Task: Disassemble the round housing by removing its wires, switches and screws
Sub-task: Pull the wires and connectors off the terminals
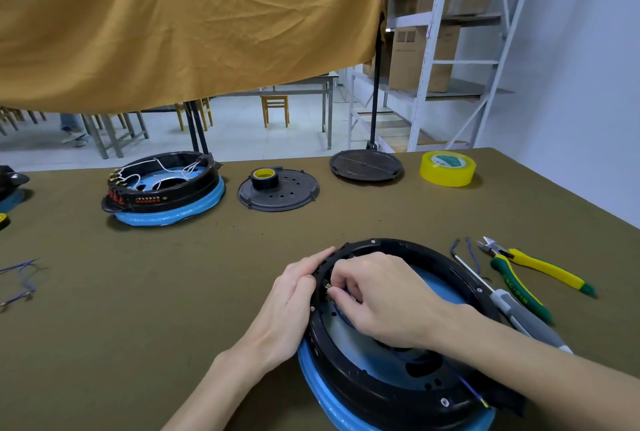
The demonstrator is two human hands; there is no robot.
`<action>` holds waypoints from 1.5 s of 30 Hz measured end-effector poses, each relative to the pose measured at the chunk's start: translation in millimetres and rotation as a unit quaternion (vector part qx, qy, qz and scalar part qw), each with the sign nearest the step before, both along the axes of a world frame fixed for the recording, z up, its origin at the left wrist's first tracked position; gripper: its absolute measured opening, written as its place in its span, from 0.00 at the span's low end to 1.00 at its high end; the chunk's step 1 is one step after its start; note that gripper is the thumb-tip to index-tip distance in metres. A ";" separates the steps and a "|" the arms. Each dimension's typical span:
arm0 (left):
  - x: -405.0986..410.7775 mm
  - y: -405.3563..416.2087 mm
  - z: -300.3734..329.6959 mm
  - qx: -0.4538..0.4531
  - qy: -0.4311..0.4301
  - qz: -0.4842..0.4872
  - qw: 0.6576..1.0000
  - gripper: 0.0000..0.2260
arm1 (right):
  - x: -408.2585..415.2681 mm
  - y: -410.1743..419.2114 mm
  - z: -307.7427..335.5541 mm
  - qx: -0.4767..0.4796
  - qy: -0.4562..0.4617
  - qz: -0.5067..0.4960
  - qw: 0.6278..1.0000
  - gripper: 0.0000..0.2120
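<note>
A round black housing (446, 278) with a blue lower rim lies on the olive table, near the front edge. My left hand (294, 295) grips the outside of its left wall, fingers curled over the rim. Inside the ring, my right hand (381, 295) pinches a small brass terminal with a blue wire (343, 316) at the inner left wall. A second stretch of blue wire runs along the housing floor toward the lower right. Small screws show on the rim top.
A grey-handled screwdriver (519, 312), yellow-green cutters (540, 274) and loose blue wire bits (464, 250) lie to the right. Farther back stand a second housing (166, 188) with white wires, a grey cover (277, 191) bearing black tape, a black lid (366, 165) and yellow tape (447, 168). Loose wires (20, 278) lie left.
</note>
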State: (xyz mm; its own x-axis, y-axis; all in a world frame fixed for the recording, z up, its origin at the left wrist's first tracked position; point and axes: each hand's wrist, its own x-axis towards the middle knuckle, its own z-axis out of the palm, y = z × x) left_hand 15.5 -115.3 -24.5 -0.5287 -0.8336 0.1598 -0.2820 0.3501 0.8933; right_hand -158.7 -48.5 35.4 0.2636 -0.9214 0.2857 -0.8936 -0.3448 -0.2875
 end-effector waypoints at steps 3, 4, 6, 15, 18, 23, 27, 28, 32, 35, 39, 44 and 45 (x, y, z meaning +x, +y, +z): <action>-1.2 -0.4 -0.2 -0.003 0.006 -0.005 1.000 0.26 | -1.9 -4.0 -2.1 0.014 -0.041 -0.014 0.999 0.11; -1.5 -0.7 -0.4 -0.002 0.009 -0.005 1.000 0.26 | -2.3 -3.7 -2.0 0.013 -0.037 -0.009 0.999 0.11; -1.7 -0.9 -0.8 -0.003 0.009 -0.005 1.000 0.26 | -1.6 -0.6 -1.0 -0.015 0.024 0.010 1.000 0.10; -1.4 -2.3 -1.8 -0.002 0.011 -0.014 1.000 0.26 | 0.3 1.9 -1.9 -0.013 0.016 -0.011 1.000 0.09; -2.9 -2.0 -0.2 0.001 0.017 -0.018 1.000 0.26 | -0.2 3.2 -1.0 -0.020 0.029 -0.012 0.999 0.09; -1.4 -1.1 0.3 -0.002 0.018 -0.021 1.000 0.26 | -0.5 3.9 0.1 -0.021 0.035 -0.003 0.999 0.09; -1.6 0.2 2.4 0.001 0.017 -0.020 1.000 0.26 | 0.7 3.9 -0.3 -0.033 0.060 0.008 0.998 0.10; -1.7 0.6 2.8 0.002 0.019 -0.020 1.000 0.26 | 0.6 3.9 -0.2 -0.032 0.055 0.005 0.998 0.10; -1.7 2.7 4.2 -0.002 0.019 -0.019 1.000 0.26 | 0.7 4.4 -0.7 -0.041 0.050 0.000 0.998 0.10; -2.3 3.1 5.6 -0.004 0.020 -0.021 1.000 0.26 | -0.1 3.7 -0.6 -0.039 0.041 -0.003 0.998 0.09; -2.3 2.7 6.1 -0.004 0.015 -0.019 1.000 0.26 | 1.3 4.4 -0.8 -0.056 0.061 0.005 0.997 0.10; -1.9 1.3 4.6 -0.003 0.014 -0.020 1.000 0.26 | 0.7 5.0 -0.1 -0.063 0.074 0.008 0.995 0.11; -1.8 1.4 4.5 -0.003 0.015 -0.019 1.000 0.26 | 0.9 5.2 0.0 -0.064 0.076 0.011 0.995 0.11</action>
State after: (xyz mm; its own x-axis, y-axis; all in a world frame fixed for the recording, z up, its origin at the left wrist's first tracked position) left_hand 13.7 -114.0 -19.9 -0.5544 -0.8122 0.1814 -0.2422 0.3660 0.8986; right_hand -157.9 -43.3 35.3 0.3331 -0.8733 0.3556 -0.9151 -0.3902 -0.1011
